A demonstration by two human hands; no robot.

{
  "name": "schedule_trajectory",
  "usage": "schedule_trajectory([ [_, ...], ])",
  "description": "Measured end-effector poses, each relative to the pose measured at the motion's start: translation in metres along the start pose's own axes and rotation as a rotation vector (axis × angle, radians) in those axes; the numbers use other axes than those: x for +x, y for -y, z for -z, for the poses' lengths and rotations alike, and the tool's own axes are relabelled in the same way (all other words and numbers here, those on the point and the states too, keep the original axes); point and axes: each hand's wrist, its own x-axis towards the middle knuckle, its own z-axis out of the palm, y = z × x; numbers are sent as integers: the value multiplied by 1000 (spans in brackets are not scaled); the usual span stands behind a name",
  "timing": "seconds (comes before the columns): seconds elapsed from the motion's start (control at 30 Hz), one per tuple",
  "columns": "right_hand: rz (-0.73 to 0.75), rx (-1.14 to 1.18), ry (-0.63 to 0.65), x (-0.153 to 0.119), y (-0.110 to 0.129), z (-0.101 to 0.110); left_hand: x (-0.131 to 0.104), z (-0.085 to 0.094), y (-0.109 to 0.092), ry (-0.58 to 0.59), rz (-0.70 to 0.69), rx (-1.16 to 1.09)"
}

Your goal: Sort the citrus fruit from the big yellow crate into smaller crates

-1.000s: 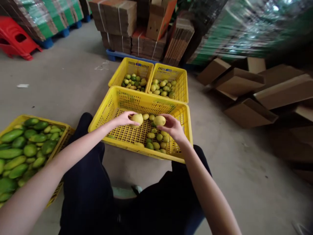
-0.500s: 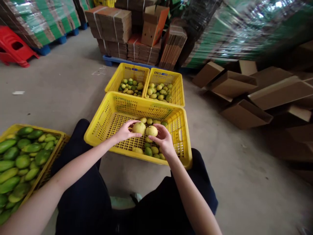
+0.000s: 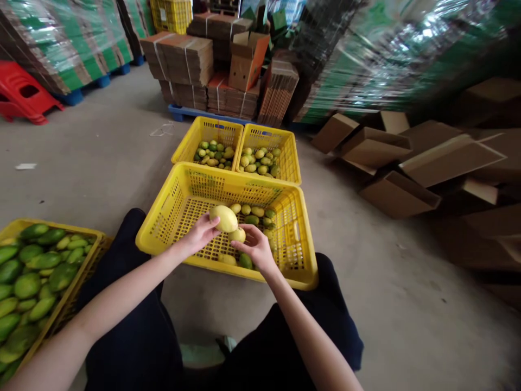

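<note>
Left hand [image 3: 202, 232]: fingers clamped on larger yellow fruit [image 3: 223, 218] over middle of large crate [image 3: 169, 202] | long axis slanted far-left to near-right corner | right hand [image 3: 257, 247]: fingers gripped smaller fruit [image 3: 236, 235], axis unclear

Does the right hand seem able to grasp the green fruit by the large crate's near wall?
Probably not: the right hand holds a yellow fruit, though the green fruit lies close by.

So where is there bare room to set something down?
Bare floor shows between the big crate and the boxes. Inside that crate, bare mesh shows between its left wall and the left hand. Crowded: its right part, with fruit by the right hand, and the left crate, heaped with green fruit.
</note>
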Motion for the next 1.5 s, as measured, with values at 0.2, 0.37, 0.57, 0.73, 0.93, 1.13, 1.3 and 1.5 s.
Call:
schedule_trajectory([
  [0.2,82,-18,-99,0,3,14,-2,1,3,19,107,92],
  [0.37,432,-410,-164,3,11,24,-14,-9,11,-90,-143,512],
  [0.57,794,-762,-208,-2,10,19,-18,-10,21,-97,-548,793],
  [0.73,917,-834,-129,-9,10,21,-14,-1,23,-33,-882,954],
  [0.93,560,-502,-105,-4,17,18,-13,-4,10,-63,-599,901],
  [1.13,-183,55,99,5,14,4,-11,-10,8,-64,354,266],
  [1.3,-326,64,86,6,2,-2,-6,-7,15,-112,555,243],
  [1.5,-390,80,152,13,-8,2,-6,-9,9,-225,372,648],
])
